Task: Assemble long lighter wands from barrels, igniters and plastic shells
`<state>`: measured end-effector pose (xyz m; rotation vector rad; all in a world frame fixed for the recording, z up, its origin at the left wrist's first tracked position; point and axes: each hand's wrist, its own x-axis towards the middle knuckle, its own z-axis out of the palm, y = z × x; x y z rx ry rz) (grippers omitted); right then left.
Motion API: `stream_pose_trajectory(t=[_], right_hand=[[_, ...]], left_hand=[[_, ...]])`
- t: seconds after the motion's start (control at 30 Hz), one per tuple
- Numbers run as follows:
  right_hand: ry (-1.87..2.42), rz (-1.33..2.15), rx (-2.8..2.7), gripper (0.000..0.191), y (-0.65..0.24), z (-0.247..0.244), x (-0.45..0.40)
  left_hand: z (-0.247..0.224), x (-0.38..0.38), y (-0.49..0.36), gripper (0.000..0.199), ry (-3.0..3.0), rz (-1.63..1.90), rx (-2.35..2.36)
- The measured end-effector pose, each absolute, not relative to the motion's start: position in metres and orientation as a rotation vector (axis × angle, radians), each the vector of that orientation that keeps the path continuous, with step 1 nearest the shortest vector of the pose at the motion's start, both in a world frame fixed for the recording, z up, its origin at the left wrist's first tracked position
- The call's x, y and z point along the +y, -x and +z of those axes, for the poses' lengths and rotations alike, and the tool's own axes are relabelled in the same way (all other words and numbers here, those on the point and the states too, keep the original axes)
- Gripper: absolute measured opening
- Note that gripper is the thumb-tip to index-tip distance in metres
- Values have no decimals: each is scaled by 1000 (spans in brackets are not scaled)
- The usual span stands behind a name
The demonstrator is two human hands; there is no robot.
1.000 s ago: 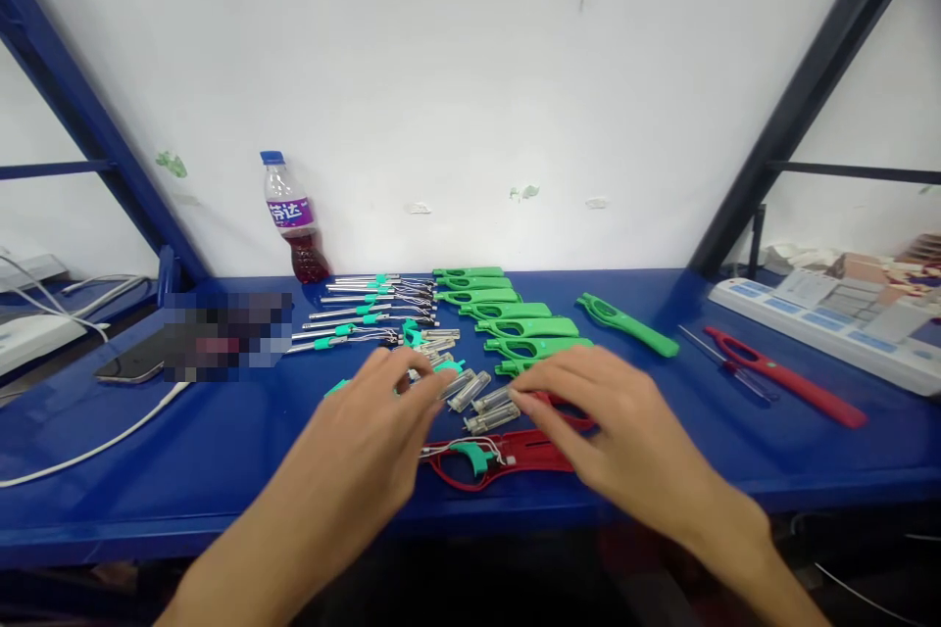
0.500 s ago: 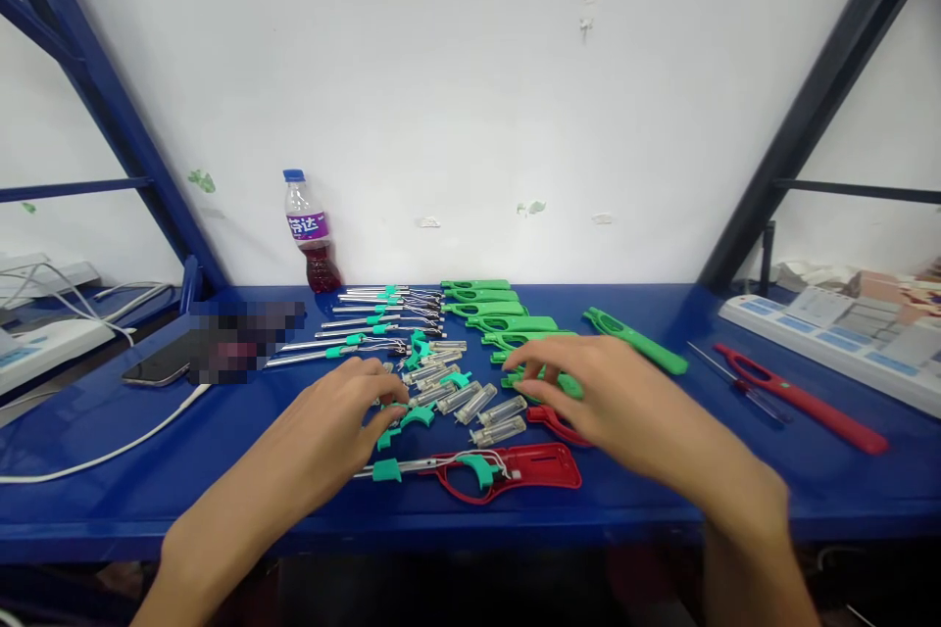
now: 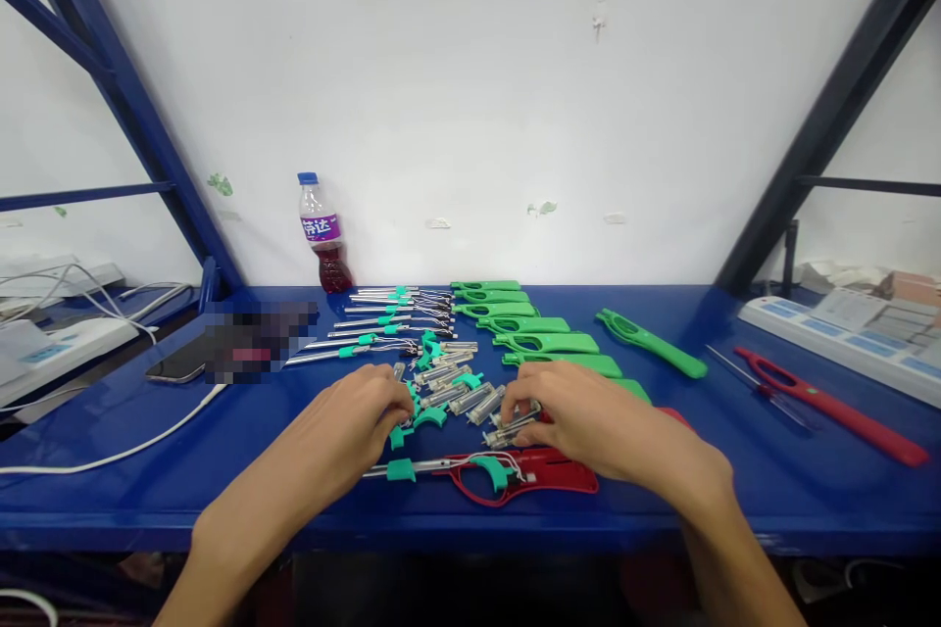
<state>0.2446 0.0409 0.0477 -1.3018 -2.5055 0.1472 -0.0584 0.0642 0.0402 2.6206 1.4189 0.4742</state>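
My left hand (image 3: 371,411) is closed over small teal pieces (image 3: 430,417) left of the pile; what its fingertips pinch is hidden. My right hand (image 3: 551,407) reaches down over the clear cylinders (image 3: 485,405) at the pile's right end, thumb and fingers apart around them. In front of both hands lies a red casing half (image 3: 566,472), with a metal rod (image 3: 426,466), white wires and a teal trigger (image 3: 494,472) on it. Green casing halves (image 3: 551,343) form a column behind my right hand. Rods with teal pieces and wires (image 3: 368,341) lie at the back left.
A drink bottle (image 3: 323,240) stands against the wall. Phone (image 3: 176,361) and white cable (image 3: 147,446) lie left. On the right are a green lighter body (image 3: 651,343), a screwdriver (image 3: 761,390), a red lighter body (image 3: 838,411) and a power strip (image 3: 845,343).
My right hand has moved down and left from the green casings to the clear cylinders. My left hand stays near the teal pieces, its fingers drawn closer together. The view has shifted slightly.
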Motion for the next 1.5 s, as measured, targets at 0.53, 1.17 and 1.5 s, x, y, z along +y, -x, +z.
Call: stream_pose_trajectory(t=[0.53,1.17,1.5], right_hand=[[1368,354,-2531,20,-230,50,40],[1274,369,-2523,15,-231,51,35],[1128,737,-2111,21,-232,74,39]], left_hand=[[48,63,43,23,-2536,201,1658],[51,59,35,22,-2569,175,1704],[57,58,42,19,-2714,588,1519]])
